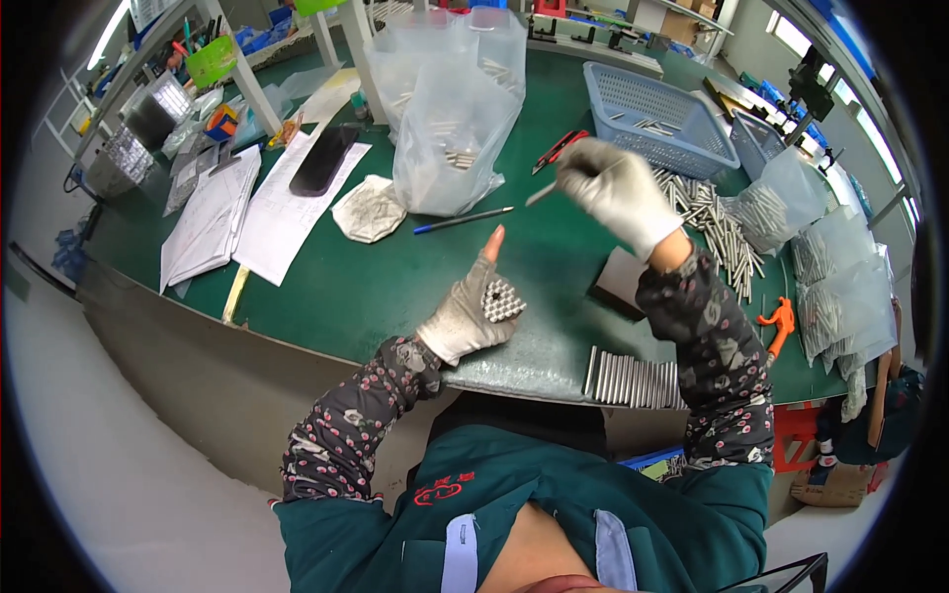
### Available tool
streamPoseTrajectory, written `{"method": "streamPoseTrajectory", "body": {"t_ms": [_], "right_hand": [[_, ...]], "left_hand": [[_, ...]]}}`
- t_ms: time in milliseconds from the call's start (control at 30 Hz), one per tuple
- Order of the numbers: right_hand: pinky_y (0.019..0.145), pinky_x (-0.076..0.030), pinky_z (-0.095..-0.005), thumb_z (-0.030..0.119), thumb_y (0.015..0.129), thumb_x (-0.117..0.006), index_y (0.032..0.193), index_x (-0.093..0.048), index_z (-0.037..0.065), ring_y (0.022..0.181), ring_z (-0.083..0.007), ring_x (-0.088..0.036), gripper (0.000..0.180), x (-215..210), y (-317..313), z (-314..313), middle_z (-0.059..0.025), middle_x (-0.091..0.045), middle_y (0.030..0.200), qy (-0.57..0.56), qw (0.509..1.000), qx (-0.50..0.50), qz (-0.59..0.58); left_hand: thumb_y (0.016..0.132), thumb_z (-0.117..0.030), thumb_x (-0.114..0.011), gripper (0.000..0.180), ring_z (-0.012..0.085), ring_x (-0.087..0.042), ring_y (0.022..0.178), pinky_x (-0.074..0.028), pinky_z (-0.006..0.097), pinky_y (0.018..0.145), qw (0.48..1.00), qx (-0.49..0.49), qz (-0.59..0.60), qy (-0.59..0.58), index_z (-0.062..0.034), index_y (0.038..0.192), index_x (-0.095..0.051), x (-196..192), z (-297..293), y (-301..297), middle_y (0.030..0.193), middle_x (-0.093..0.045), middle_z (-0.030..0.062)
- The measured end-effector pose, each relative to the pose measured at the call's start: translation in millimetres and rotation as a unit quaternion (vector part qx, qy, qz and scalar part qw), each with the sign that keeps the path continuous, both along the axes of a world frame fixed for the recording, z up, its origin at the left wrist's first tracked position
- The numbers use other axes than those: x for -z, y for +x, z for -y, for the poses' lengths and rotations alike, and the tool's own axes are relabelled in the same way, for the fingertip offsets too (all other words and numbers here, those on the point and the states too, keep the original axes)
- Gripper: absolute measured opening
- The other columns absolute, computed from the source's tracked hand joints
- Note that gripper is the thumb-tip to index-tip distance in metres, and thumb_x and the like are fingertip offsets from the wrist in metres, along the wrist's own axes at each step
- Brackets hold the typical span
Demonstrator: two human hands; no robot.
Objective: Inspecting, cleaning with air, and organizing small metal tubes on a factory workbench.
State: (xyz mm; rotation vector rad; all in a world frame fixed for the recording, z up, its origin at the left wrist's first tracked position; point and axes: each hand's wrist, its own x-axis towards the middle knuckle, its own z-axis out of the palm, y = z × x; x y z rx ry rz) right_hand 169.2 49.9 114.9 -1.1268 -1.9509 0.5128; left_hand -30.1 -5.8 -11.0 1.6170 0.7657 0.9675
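In a worn white glove, my left hand (463, 314) wraps round a bundle of metal pins (502, 300), their round ends facing up. Its bare index fingertip points away from the bundle. My right hand (618, 193), also gloved, is raised over the bench and pinches one metal pin (540, 195) that juts out to the left. Beneath the right wrist sits a dark block (621, 281). A row of metal pins (633, 379) lies side by side at the bench's front edge, partly hidden by my right forearm.
Loose pins (720, 229) are heaped beside a blue basket (657, 119). Bags of pins (830, 287) and an orange air gun (780, 326) lie at the right. A large plastic bag (450, 128), a blue pen (463, 219), papers (282, 222) and a phone (324, 161) occupy the left and back.
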Motion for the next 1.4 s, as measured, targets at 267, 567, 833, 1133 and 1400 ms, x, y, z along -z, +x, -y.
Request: {"method": "streamPoseTrajectory", "body": {"t_ms": [267, 567, 833, 1133, 1400], "right_hand": [[0.075, -0.048, -0.0330, 0.025, 0.075, -0.054, 0.091, -0.067, 0.013, 0.085, -0.0292, -0.063, 0.023, 25, 144, -131, -0.0128, -0.066, 0.089, -0.050, 0.903, 0.427, 0.023], [0.080, -0.047, -0.0310, 0.018, 0.076, -0.054, 0.103, -0.063, 0.006, 0.090, -0.0272, -0.062, 0.031, 30, 101, -98, -0.0158, -0.064, 0.097, 0.026, 0.978, 0.204, 0.046], [0.068, -0.050, -0.0310, 0.012, 0.074, -0.062, 0.089, -0.064, 0.002, 0.073, -0.0244, -0.064, 0.018, 48, -3, 18, -0.0137, -0.065, 0.081, -0.128, 0.985, -0.092, 0.069], [0.063, -0.046, -0.0360, 0.012, 0.067, -0.068, 0.083, -0.065, 0.008, 0.073, -0.0268, -0.058, 0.017, 45, -33, 42, -0.0088, -0.060, 0.075, 0.062, 0.964, -0.176, 0.190], [0.057, -0.047, -0.0336, 0.014, 0.066, -0.058, 0.076, -0.058, 0.008, 0.066, -0.0244, -0.060, 0.011, 48, -50, 33, -0.0072, -0.058, 0.067, 0.230, 0.880, -0.186, 0.371]], "left_hand": [[0.063, 0.006, -0.064, 0.107, 0.0078, -0.049, 0.069, -0.042, 0.020, 0.069, 0.999, 0.020, -0.028, -0.013, -0.0132, 0.143, 0.004, -7, 11, 1, 0.076, -0.050, -0.0019], [0.062, 0.010, -0.064, 0.110, 0.0076, -0.049, 0.072, -0.042, 0.020, 0.072, 0.999, 0.016, -0.025, -0.042, -0.0129, 0.143, 0.007, -14, 4, -2, 0.083, -0.050, -0.0011], [0.063, 0.010, -0.063, 0.110, 0.0080, -0.050, 0.072, -0.043, 0.020, 0.071, 0.998, 0.033, 0.000, -0.049, -0.0157, 0.143, 0.007, -12, 2, 1, 0.083, -0.051, -0.0009], [0.060, 0.009, -0.065, 0.111, 0.0082, -0.051, 0.081, -0.043, 0.022, 0.074, 0.993, 0.028, 0.094, -0.058, -0.0139, 0.144, 0.004, -14, 4, 2, 0.100, -0.054, 0.0024], [0.058, 0.002, -0.067, 0.108, 0.0128, -0.051, 0.096, -0.040, 0.022, 0.085, 0.997, -0.026, -0.018, 0.073, -0.0072, 0.143, -0.001, -12, 0, 2, 0.111, -0.054, 0.0032]]}}
